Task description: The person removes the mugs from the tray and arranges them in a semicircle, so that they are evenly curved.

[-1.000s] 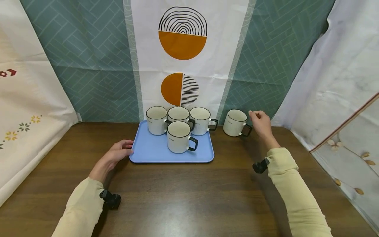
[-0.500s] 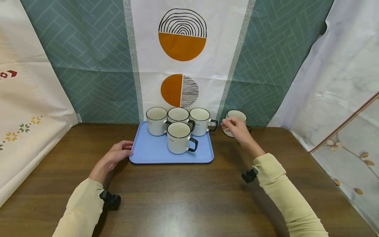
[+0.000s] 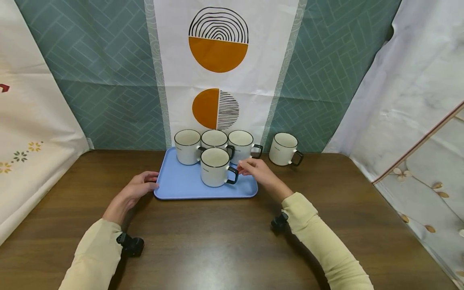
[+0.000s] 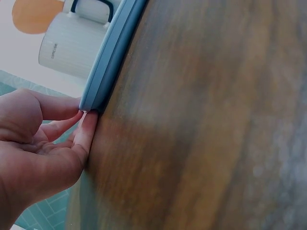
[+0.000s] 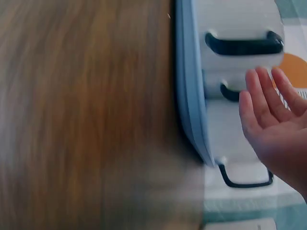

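The blue tray [image 3: 175,186] carries several white mugs with black rims and black handles. My left hand [image 3: 135,188] touches the tray's left edge near its front corner; in the left wrist view its fingertips [image 4: 88,117] press at the tray's end. My right hand [image 3: 262,173] is over the tray's right side, fingers extended beside the handle of the front mug [image 3: 214,171]. The right wrist view shows this hand [image 5: 280,122] with nothing in it and the mug handle [image 5: 244,47] just ahead. Behind it, the right-hand back mug [image 3: 240,145] is partly covered by my fingers.
One more white mug [image 3: 283,149] stands on the brown wooden table [image 3: 203,241], right of the tray, its handle to the right. A green patterned backdrop [image 3: 108,80] with a white panel [image 3: 253,72] rises behind. White cloth [image 3: 417,100] hangs at the right.
My right hand has moved left from beside the separate mug, passing in front of it, to the front mug on the tray. The left hand stays at the tray's edge.
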The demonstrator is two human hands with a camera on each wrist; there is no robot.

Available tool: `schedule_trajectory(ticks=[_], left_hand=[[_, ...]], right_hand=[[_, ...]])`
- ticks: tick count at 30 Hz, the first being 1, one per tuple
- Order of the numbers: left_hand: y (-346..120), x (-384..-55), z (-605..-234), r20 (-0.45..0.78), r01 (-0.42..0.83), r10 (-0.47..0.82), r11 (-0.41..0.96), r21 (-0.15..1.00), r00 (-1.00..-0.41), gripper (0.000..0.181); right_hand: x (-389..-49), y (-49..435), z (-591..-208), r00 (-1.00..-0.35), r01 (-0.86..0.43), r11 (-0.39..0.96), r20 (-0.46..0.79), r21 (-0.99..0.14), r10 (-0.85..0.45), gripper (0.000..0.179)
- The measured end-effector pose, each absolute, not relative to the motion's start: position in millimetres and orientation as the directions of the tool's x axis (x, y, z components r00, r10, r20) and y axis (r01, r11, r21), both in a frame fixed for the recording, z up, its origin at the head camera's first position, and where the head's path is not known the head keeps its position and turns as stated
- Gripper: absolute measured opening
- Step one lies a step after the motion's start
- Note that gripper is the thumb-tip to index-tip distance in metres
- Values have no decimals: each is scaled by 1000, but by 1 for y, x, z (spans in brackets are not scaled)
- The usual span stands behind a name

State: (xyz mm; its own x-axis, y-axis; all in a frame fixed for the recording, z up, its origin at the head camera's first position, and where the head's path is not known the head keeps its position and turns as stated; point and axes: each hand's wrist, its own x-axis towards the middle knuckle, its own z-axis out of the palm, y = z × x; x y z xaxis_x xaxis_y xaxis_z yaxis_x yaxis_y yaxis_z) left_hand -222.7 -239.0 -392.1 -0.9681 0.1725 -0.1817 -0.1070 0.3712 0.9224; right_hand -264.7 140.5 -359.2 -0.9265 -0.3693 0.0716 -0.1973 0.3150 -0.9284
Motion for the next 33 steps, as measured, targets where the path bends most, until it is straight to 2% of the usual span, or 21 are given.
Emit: schedule_trajectory(ticks=[7, 11, 21, 29, 33], left_hand=[[-238, -223, -391, -180, -111, 164, 361, 926, -970, 55], [-238, -223, -391, -175, -109, 158, 358, 927, -972, 54], [-239, -222, -393, -157, -93, 155, 359, 929, -975, 53], [-239, -223, -392, -181, -118, 147, 359, 926, -972, 54], [-239, -223, -392, -182, -122, 141, 354, 927, -973, 53]], right_hand=[[-264, 122, -363, -890, -224, 392, 23, -892, -455, 26], [-264, 117, -365, -862, -252, 389, 23, -886, -507, 24], [-268, 114, -374, -808, -155, 175, 22, -972, -589, 23], [-260, 106, -376, -847, -81, 130, 0, -988, -532, 38], [-258, 100, -378, -865, -82, 87, 27, -993, -502, 38]])
